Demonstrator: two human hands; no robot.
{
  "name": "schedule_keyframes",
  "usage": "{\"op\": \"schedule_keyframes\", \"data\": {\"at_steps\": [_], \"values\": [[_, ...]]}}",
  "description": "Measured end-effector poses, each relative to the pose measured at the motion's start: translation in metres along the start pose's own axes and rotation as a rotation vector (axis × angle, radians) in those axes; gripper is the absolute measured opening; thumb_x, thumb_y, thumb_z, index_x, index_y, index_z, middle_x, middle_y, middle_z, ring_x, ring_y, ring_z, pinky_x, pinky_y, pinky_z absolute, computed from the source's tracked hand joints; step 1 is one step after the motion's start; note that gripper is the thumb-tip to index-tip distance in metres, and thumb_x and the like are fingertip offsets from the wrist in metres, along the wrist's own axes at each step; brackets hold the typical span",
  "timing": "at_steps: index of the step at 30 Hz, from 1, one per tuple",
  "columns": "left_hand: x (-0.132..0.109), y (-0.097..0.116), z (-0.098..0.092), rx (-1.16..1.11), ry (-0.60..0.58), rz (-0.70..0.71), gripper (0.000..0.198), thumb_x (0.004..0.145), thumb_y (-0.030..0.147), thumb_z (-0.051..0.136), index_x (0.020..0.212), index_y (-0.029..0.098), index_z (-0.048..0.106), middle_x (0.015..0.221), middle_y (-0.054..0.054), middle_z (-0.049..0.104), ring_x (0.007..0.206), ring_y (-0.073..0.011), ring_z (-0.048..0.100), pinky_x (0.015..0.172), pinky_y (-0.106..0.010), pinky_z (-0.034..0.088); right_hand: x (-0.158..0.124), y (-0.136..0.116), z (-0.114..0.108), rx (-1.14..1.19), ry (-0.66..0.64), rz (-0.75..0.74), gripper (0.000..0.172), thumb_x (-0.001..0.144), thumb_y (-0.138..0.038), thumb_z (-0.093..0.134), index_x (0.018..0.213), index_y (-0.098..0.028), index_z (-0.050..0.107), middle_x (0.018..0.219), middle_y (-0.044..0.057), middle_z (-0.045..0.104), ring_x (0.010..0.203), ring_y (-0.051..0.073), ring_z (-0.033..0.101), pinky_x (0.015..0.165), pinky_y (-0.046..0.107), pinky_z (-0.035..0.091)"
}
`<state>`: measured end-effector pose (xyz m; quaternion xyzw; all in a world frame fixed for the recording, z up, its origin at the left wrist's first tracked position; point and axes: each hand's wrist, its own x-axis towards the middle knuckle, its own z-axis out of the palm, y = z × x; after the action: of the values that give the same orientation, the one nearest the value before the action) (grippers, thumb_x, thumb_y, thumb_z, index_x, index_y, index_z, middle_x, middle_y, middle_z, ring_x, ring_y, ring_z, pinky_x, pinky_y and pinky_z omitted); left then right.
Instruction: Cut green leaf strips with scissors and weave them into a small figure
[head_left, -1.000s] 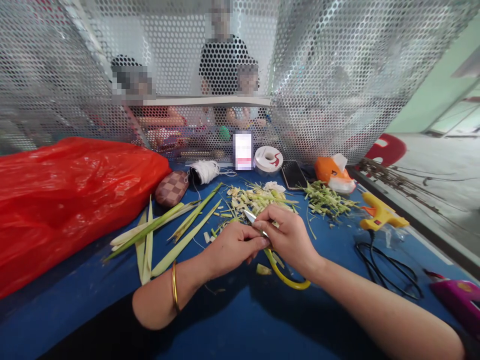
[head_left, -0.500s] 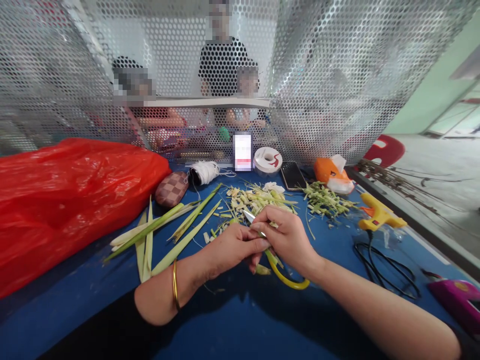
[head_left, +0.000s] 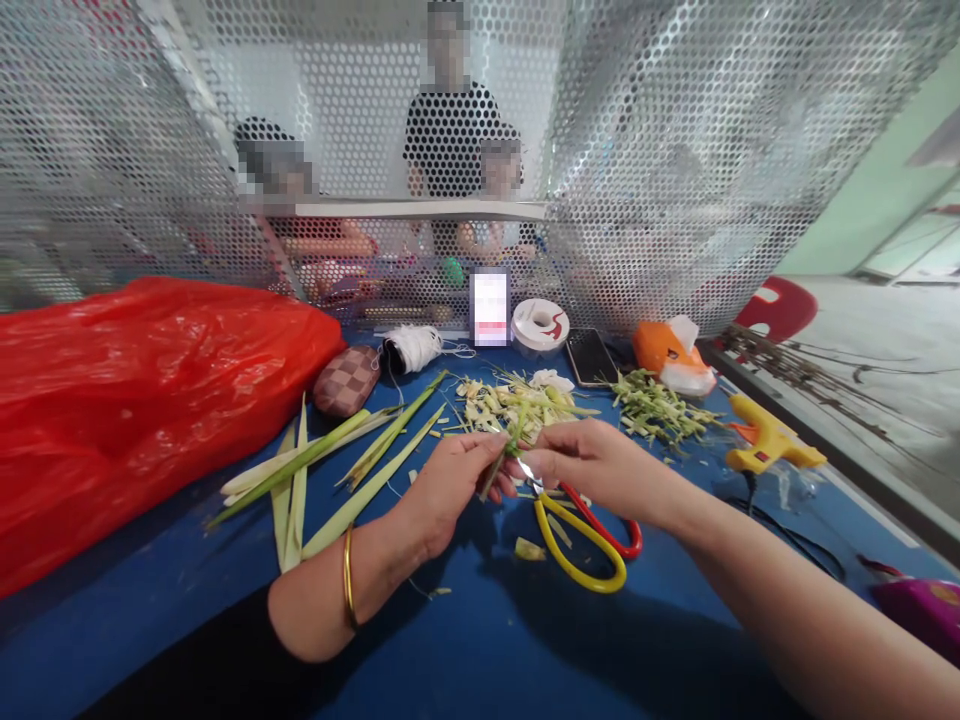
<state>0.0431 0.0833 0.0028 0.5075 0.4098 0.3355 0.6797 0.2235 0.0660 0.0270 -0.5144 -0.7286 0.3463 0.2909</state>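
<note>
My left hand (head_left: 454, 490), with a gold bangle on the wrist, pinches a small green plant piece (head_left: 514, 445) whose thin strips point upward and whose brownish stem points down. Close against it, my right hand (head_left: 592, 460) is closed around the metal blades of a pair of scissors (head_left: 577, 565). The yellow and red handles hang down towards me, spread apart. Part of the blades is hidden by my fingers. Just beyond both hands lies a heap of pale leaf cuttings (head_left: 487, 402).
Long green leaves (head_left: 375, 480) and a red plastic bag (head_left: 150, 400) lie left. White thread (head_left: 412, 348), a lit phone (head_left: 490, 310), a ribbon spool (head_left: 540, 325) and a dark phone (head_left: 591, 357) line the back. At right are green scraps (head_left: 660, 408) and a yellow glue gun (head_left: 772, 437).
My hands have moved slightly apart, bringing the plant piece into view between them. The scissors have turned, so both handles now show and they look wider apart.
</note>
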Motion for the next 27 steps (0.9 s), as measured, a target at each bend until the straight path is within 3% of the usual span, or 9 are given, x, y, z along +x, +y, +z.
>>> {"op": "schedule_keyframes", "data": {"at_steps": [3, 13, 17, 21, 24, 27], "values": [[0.0, 0.001, 0.0, 0.028, 0.001, 0.032, 0.022, 0.079, 0.034, 0.065, 0.068, 0.015, 0.063, 0.056, 0.002, 0.058, 0.052, -0.0092, 0.05, 0.054, -0.023, 0.038, -0.002, -0.003, 0.009, 0.024, -0.071, -0.019, 0.029, 0.089, -0.032, 0.054, 0.066, -0.02, 0.066, 0.058, -0.001, 0.058, 0.053, 0.013, 0.049, 0.049, 0.024, 0.035], [-0.003, -0.003, 0.006, -0.02, 0.074, 0.104, 0.025, 0.075, 0.034, 0.067, 0.062, 0.016, 0.057, 0.057, 0.003, 0.054, 0.05, -0.0085, 0.048, 0.051, -0.023, 0.038, -0.007, -0.01, 0.026, -0.197, 0.085, -0.194, 0.03, 0.087, -0.014, 0.045, 0.061, -0.02, 0.058, 0.06, -0.002, 0.058, 0.056, 0.012, 0.05, 0.056, 0.024, 0.034], [-0.002, -0.006, 0.004, -0.019, 0.107, 0.11, 0.024, 0.077, 0.032, 0.064, 0.061, 0.016, 0.057, 0.055, 0.003, 0.052, 0.049, -0.0085, 0.046, 0.05, -0.022, 0.037, -0.009, -0.01, 0.033, -0.223, 0.111, -0.243, 0.029, 0.088, -0.014, 0.045, 0.061, -0.02, 0.054, 0.059, -0.002, 0.056, 0.055, 0.012, 0.047, 0.055, 0.025, 0.031], [0.0, -0.003, 0.002, -0.019, 0.048, 0.085, 0.021, 0.078, 0.033, 0.064, 0.067, 0.015, 0.062, 0.06, 0.002, 0.057, 0.052, -0.0088, 0.05, 0.053, -0.023, 0.038, -0.003, -0.003, 0.03, -0.077, 0.099, -0.081, 0.035, 0.093, -0.031, 0.044, 0.062, -0.02, 0.056, 0.059, -0.001, 0.054, 0.056, 0.013, 0.048, 0.055, 0.025, 0.033], [0.0, 0.0, 0.0, -0.03, 0.004, 0.042, 0.02, 0.079, 0.034, 0.066, 0.073, 0.015, 0.065, 0.067, 0.0, 0.063, 0.054, -0.009, 0.053, 0.055, -0.022, 0.04, 0.005, 0.005, 0.025, 0.202, 0.188, 0.088, 0.036, 0.088, -0.047, 0.05, 0.064, -0.02, 0.055, 0.059, -0.002, 0.052, 0.056, 0.014, 0.047, 0.053, 0.026, 0.034], [-0.001, 0.001, 0.0, -0.056, -0.042, -0.03, 0.027, 0.082, 0.041, 0.062, 0.078, 0.015, 0.067, 0.069, -0.003, 0.068, 0.054, -0.0099, 0.057, 0.055, -0.023, 0.042, 0.01, 0.008, 0.023, 0.433, 0.237, 0.123, 0.029, 0.08, -0.044, 0.062, 0.067, -0.019, 0.056, 0.061, -0.003, 0.053, 0.057, 0.012, 0.046, 0.055, 0.026, 0.037]]}}
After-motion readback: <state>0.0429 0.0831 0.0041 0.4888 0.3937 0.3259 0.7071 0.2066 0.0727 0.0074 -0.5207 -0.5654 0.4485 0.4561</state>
